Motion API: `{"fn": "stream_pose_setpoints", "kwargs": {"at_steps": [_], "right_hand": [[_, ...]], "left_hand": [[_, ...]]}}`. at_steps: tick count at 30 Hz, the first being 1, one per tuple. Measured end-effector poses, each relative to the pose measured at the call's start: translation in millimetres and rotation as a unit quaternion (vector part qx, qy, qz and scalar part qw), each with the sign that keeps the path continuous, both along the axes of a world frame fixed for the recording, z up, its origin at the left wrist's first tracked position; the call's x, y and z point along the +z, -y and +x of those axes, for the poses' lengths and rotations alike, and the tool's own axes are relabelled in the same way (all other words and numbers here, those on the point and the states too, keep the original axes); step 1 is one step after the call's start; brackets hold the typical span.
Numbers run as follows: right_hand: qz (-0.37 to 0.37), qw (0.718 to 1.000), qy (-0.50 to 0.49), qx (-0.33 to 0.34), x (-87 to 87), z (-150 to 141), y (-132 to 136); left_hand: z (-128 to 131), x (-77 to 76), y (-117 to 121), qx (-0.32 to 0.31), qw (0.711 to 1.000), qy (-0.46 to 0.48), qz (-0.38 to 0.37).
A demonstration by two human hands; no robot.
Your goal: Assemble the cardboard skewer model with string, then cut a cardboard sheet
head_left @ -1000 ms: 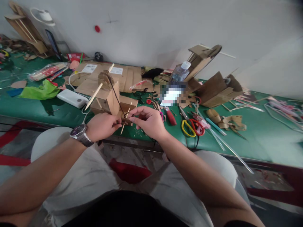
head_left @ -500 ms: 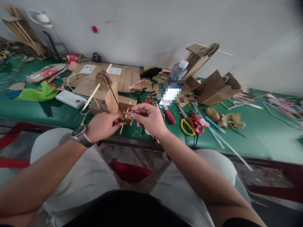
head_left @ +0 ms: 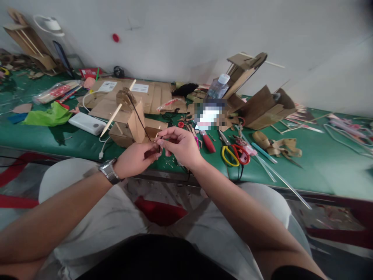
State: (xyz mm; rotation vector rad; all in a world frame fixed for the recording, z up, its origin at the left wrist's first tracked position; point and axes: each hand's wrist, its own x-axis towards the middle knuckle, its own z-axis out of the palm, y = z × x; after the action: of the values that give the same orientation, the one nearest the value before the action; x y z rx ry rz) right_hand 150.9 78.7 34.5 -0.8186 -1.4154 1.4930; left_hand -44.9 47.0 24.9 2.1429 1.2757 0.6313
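- Clock directions are read from the meeting fingertips, over the green table (head_left: pixel 320 163).
- One tall cardboard structure (head_left: pixel 30 44) stands far off at ten o'clock.
- One bright green bag (head_left: pixel 46 115) lies between nine and ten; beyond it is one wrapped pack of sticks (head_left: pixel 58 91).
- One white power bank (head_left: pixel 87 123) lies nearer, between nine and ten.
- One cardboard model (head_left: pixel 136 126) sits just beside the hands at ten o'clock. One thick wooden stick (head_left: pixel 112 120) shows on both sides of its upper disc; one dark cord (head_left: pixel 138 116) slants down from there to the fingertips.
- One left hand (head_left: pixel 135 158), at eight o'clock, wears one watch (head_left: pixel 110 172); its fingertips bunch by the cord's lower end, but whether they grip it I cannot tell.
- One right hand (head_left: pixel 181 147), at three o'clock, pinches the cord between thumb and forefinger, touching the left fingertips.
- One red-handled tool (head_left: pixel 208 142) lies at three o'clock.
- One capped bottle (head_left: pixel 218 87) stands between one and two.
- One pair of scissors (head_left: pixel 231 153), one loop yellow and one red, lies at three.
- One open cardboard box (head_left: pixel 269 107) stands between two and three.
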Motion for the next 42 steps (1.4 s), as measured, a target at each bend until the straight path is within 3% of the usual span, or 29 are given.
{"fn": "stream_pose_setpoints", "kwargs": {"at_steps": [14, 18, 25, 30, 33, 37, 42], "right_hand": [[0.03, 0.997, 0.048, -0.056, 4.5, 17.4, -2.0], [0.027, 0.996, 0.061, -0.058, 5.2, 20.2, -2.5], [0.031, 0.993, 0.08, -0.083, 3.8, 25.9, -5.8], [0.048, 0.988, 0.109, -0.101, -0.9, 30.5, -10.2], [0.047, 0.985, 0.147, -0.074, -5.7, 31.0, -10.8], [0.115, 0.961, 0.248, -0.032, -8.6, 29.5, -6.5], [0.233, 0.922, 0.309, -0.028, -0.5, 25.4, 4.4]], "left_hand": [[-11.4, 6.2, -1.5, 0.083, 0.993, 0.083, -0.013], [-11.8, 8.3, -0.4, 0.08, 0.991, 0.099, -0.027], [-13.2, 11.8, 0.5, 0.076, 0.996, 0.049, -0.002], [-14.1, 10.6, 0.6, 0.08, 0.992, 0.097, -0.006], [-14.6, 8.3, 1.5, 0.078, 0.985, 0.152, -0.013], [-11.7, 7.5, 4.7, 0.059, 0.983, 0.174, -0.015], [-6.5, 10.9, 7.5, 0.036, 0.993, 0.106, 0.025]]}}
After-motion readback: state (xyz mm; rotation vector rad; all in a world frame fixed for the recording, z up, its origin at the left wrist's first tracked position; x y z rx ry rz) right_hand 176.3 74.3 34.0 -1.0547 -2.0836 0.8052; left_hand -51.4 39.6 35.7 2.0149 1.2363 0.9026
